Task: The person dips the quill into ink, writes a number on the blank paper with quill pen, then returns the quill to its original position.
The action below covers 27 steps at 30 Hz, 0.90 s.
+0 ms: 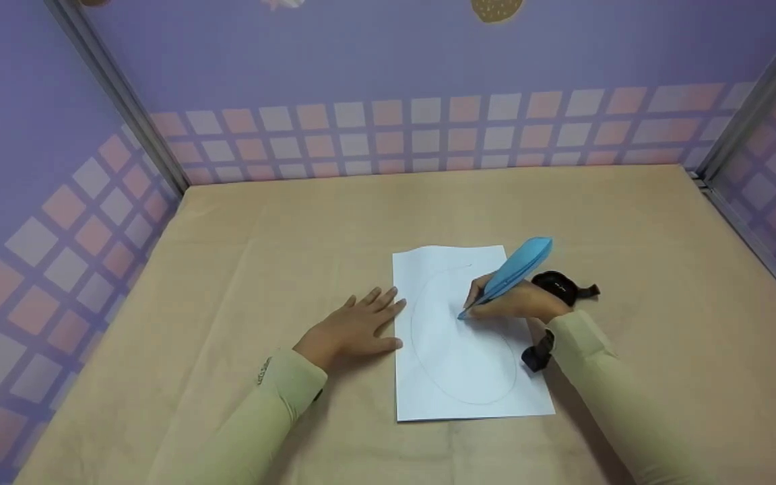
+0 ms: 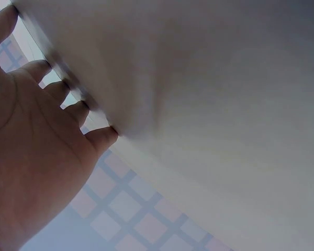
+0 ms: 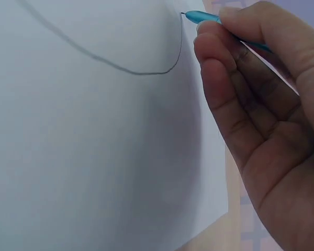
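A sheet of white paper (image 1: 442, 370) lies on the table, bearing one thin curved line that sweeps round like a large loop. My right hand (image 1: 512, 300) pinches a blue feather pen (image 1: 516, 269) between thumb and fingers, its plume leaning up and to the right. In the right wrist view, the tip of the pen (image 3: 201, 16) meets the end of the drawn line (image 3: 141, 73). My left hand (image 1: 358, 327) rests beside the paper's left edge with fingers spread, fingertips at or on that edge. In the left wrist view, the left fingers (image 2: 102, 140) touch down on a pale surface.
A black rounded object (image 1: 556, 287) and a smaller black piece (image 1: 536, 357) show at my right wrist, partly hidden by it. Beige covering spreads over the table (image 1: 280, 236). Purple walls (image 1: 388, 60) with pink and white squares enclose the back and sides.
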Motion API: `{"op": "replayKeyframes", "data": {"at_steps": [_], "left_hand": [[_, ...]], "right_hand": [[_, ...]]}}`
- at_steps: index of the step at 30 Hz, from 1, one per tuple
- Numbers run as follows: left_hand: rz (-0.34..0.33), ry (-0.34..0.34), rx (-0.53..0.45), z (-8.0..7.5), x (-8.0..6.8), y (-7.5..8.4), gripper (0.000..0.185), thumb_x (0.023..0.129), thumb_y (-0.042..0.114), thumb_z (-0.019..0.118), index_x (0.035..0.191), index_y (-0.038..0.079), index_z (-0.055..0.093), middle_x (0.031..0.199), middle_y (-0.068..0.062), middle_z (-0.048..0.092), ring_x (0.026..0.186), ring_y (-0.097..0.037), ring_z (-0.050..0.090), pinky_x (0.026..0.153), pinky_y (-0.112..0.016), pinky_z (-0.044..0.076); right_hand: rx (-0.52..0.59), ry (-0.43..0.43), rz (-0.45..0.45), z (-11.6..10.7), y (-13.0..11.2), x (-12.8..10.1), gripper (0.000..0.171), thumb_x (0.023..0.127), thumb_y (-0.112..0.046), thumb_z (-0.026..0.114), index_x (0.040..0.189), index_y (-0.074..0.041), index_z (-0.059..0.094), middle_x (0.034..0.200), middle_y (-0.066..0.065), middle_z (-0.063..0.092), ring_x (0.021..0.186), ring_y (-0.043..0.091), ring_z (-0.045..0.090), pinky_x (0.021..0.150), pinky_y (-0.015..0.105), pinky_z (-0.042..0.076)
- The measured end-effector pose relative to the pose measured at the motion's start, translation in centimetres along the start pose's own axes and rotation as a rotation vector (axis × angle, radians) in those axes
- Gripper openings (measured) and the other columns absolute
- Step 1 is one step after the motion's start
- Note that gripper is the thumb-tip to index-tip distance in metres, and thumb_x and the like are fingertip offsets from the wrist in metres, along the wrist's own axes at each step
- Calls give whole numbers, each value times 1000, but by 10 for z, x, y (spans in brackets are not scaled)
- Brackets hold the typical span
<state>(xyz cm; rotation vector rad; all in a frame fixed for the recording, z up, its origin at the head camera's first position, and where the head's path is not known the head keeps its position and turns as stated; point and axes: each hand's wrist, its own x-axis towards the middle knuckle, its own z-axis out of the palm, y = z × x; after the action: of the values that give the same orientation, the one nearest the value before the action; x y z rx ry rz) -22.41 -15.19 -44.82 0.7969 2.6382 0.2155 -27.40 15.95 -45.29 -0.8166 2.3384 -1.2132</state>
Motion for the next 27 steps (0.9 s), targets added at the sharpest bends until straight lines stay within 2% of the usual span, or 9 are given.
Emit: {"op": "replayKeyframes", "data": {"at_steps": [4, 11, 21, 27], "left_hand": [[6, 1, -5, -1, 0, 0, 74, 96, 58, 42, 156, 25, 14, 163, 2, 4, 151, -25, 3, 119, -56, 8], [-2, 10, -38, -1, -1, 0, 74, 96, 57, 44, 156, 25, 16, 163, 1, 5, 151, -25, 3, 119, -56, 8], [-16, -1, -67, -3, -3, 3, 73, 96, 54, 45, 156, 24, 16, 163, 3, 4, 151, -23, 2, 121, -52, 7], [-21, 1, -71, -2, -2, 3, 73, 96, 54, 46, 156, 24, 17, 163, 3, 5, 151, -23, 3, 121, -53, 7]], "right_hand": [[-4, -4, -13, 0, 1, 1, 7, 82, -16, 76, 87, -11, 73, 88, 3, 73, 77, 9, 60, 76, 22, 47], [2, 15, 16, 2, 2, 0, 8, 81, -16, 76, 86, -12, 73, 85, 0, 72, 74, 9, 58, 73, 23, 46], [19, 24, 8, 3, 4, 1, 11, 82, -20, 77, 86, -11, 72, 87, 5, 72, 74, 9, 56, 72, 21, 44], [9, 30, 23, 6, 3, 4, 11, 81, -20, 77, 85, -11, 72, 86, 3, 72, 73, 9, 56, 72, 22, 45]]}}
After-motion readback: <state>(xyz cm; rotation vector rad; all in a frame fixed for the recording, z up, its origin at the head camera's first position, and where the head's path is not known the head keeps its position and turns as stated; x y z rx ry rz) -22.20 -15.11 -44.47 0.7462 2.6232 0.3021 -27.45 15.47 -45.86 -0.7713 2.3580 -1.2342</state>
